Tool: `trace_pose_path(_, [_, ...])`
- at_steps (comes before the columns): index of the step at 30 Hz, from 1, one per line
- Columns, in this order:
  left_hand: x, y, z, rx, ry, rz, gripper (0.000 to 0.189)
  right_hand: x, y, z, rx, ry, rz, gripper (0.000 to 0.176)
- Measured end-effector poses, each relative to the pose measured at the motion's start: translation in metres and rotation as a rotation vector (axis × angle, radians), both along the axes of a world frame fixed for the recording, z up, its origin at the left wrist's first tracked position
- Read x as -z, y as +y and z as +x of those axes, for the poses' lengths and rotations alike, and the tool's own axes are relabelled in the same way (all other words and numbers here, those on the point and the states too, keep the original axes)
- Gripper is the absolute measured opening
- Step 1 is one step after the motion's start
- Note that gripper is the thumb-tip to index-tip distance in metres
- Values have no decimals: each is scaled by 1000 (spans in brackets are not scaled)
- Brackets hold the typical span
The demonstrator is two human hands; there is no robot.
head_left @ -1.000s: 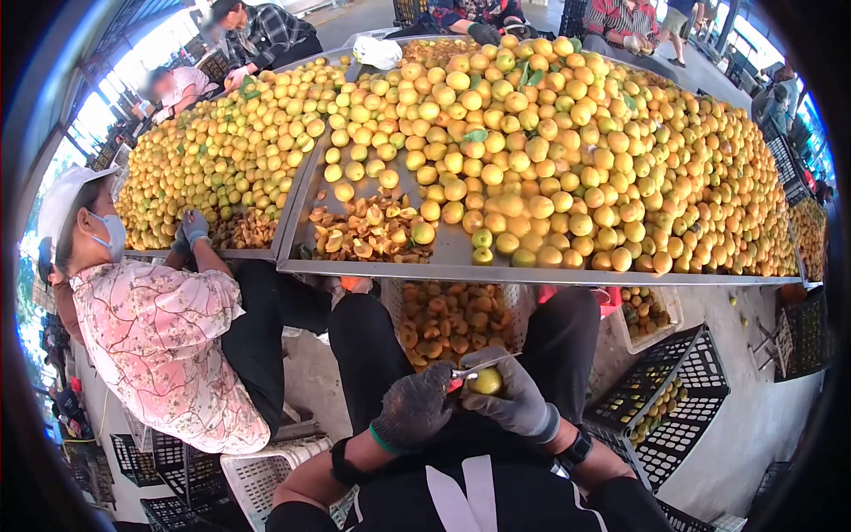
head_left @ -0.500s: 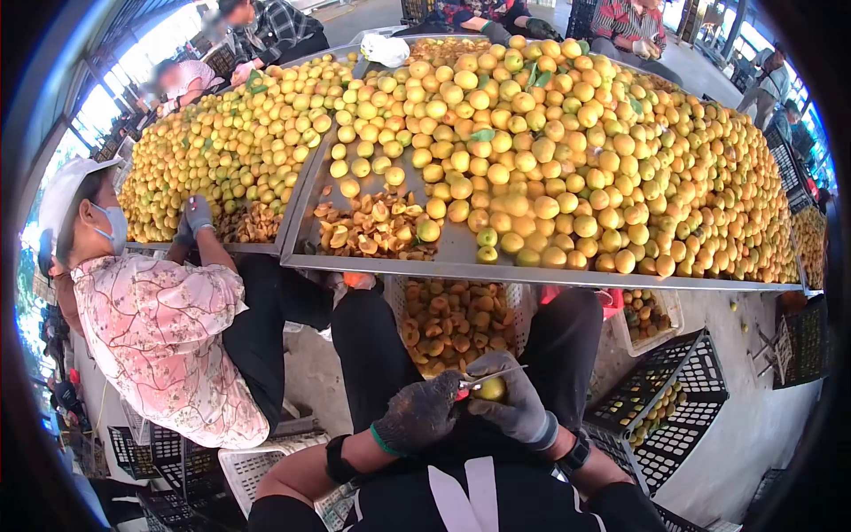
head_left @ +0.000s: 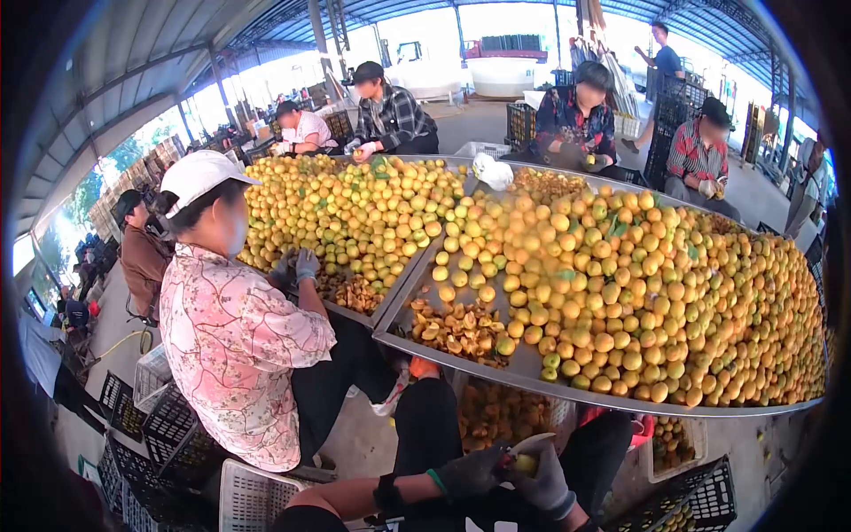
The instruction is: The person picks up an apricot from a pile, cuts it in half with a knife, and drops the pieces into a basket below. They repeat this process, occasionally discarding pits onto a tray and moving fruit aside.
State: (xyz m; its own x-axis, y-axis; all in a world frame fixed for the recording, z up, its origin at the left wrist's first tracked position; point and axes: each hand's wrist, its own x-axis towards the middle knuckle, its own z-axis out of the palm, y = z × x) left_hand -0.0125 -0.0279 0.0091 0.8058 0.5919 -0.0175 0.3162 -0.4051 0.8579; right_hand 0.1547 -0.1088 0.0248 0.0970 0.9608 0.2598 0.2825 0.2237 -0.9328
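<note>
My left hand [head_left: 472, 474], in a dark glove, is closed around a small knife, its reddish handle [head_left: 508, 460] just showing. A round yellow-green fruit [head_left: 526, 465], like an apricot or plum, sits in my right hand [head_left: 548, 483], which wears a grey glove with its fingers curled round it. Both hands are close together above my lap, low in the head view. Below the table edge, near my knees, a crate holds cut fruit halves [head_left: 501, 412]. On the metal table [head_left: 527, 362] lie a heap of whole yellow fruit [head_left: 647, 293] and a pile of cut pieces [head_left: 461, 328].
At my left sits a co-worker in a pink floral shirt [head_left: 235, 355], gloved hands at the fruit. Other people sit across the table. A white crate [head_left: 257, 501] stands at lower left, a black crate [head_left: 709, 492] at lower right. A white bag [head_left: 493, 171] lies on the table.
The view has swung up and to the left, showing more of the co-workers and the shed roof. My hands now appear lower in view, still together at the fruit.
</note>
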Motion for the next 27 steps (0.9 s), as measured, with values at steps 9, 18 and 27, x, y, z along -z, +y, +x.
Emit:
trace_pose_path(9, [-24, 10, 0, -96, 4, -162, 42, -5, 9, 17, -70, 524, -254, 39])
trace_pose_path(18, [-43, 4, 2, -210, -207, 155, 44, -7, 9, 10, -94, 874, -282, 33])
trace_pose_path(27, [-47, 5, -2, -200, -143, 498, 36, -8, 6, 20, -162, 1118, -88, 48])
